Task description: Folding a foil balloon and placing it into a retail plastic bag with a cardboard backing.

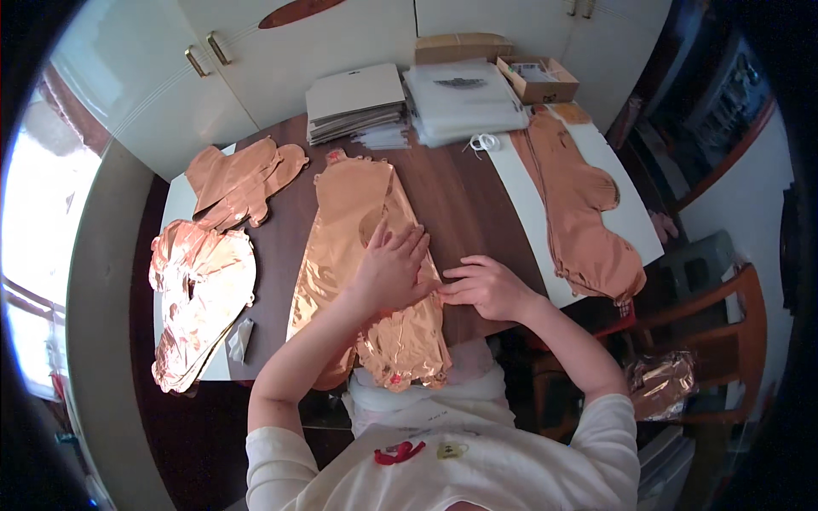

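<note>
A large copper-coloured foil balloon (pixel 345 204), uninflated, lies lengthwise on the dark brown table, its right side folded over on itself. The near end of this folded part (pixel 405 345) hangs toward my lap. My left hand (pixel 394 266) rests on the foil with its fingers stretched out, palm down, near the fold. Just right of it, my right hand (pixel 486 288) holds the balloon's right edge between its fingertips, the other fingers spread. Exactly where the fingertips meet the foil is partly hard to make out.
More flat foil balloons lie in stacks at the left, shiny (pixel 204 289) and matt (pixel 243 183), and at the right (pixel 579 204). Behind stand grey cards (pixel 354 98), clear plastic bags (pixel 464 102), a small box (pixel 537 81) and white string (pixel 486 143). A wooden chair (pixel 741 341) is at the right.
</note>
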